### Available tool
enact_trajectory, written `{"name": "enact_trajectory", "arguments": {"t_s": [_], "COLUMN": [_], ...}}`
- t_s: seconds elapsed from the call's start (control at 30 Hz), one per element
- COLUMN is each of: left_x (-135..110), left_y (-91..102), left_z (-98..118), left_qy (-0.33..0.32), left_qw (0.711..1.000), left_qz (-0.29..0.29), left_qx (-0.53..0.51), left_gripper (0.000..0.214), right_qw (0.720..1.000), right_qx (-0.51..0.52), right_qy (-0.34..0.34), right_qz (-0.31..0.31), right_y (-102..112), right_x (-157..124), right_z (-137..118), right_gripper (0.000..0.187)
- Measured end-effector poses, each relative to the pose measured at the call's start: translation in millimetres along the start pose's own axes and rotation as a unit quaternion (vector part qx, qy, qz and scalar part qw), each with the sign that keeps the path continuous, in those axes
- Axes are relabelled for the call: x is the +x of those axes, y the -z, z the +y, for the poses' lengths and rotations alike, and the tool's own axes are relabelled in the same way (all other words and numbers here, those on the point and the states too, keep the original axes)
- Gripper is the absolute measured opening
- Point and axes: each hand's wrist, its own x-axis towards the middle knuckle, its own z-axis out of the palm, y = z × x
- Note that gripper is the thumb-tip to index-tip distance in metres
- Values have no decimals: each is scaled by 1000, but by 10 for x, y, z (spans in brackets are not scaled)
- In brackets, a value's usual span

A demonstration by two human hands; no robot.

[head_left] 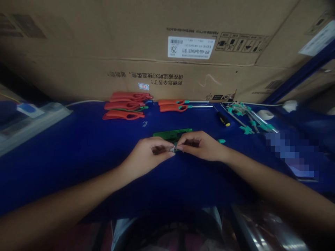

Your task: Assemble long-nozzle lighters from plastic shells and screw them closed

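In the head view, my left hand [151, 150] and my right hand [202, 145] meet fingertip to fingertip over the blue table. Pinched between them is a small white-and-teal part [173, 149], too small and partly covered to name. Just behind the fingers lies a green lighter casing [167, 134], long and flat with a dark trigger opening; my right hand hides some of it. A teal tip [221, 141] shows beyond my right hand; what it belongs to is hidden.
Several red lighter casings [123, 115] lie at the back left, near some tiny pins [145, 123]. Two orange lighters with metal tubes [172, 108] sit right of them. Farther right are a screwdriver [223, 119] and teal-ended metal tubes [252, 120]. A cardboard box [104, 42] walls the back.
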Motion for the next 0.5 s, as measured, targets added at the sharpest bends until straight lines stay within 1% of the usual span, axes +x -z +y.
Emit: {"name": "enact_trajectory", "arguments": {"t_s": [0.27, 0.5], "left_x": [4, -4], "left_y": [-6, -16], "left_z": [12, 30], "left_qy": [-7, -4], "left_qw": [1000, 1000], "left_qz": [6, 13], "left_qx": [14, 13], "left_gripper": [18, 19], "right_qw": [1000, 1000], "right_qx": [-3, -8], "right_qy": [-10, -5], "right_qz": [4, 4], "right_y": [-20, -22], "right_x": [7, 4], "right_z": [13, 14], "right_gripper": [20, 21]}}
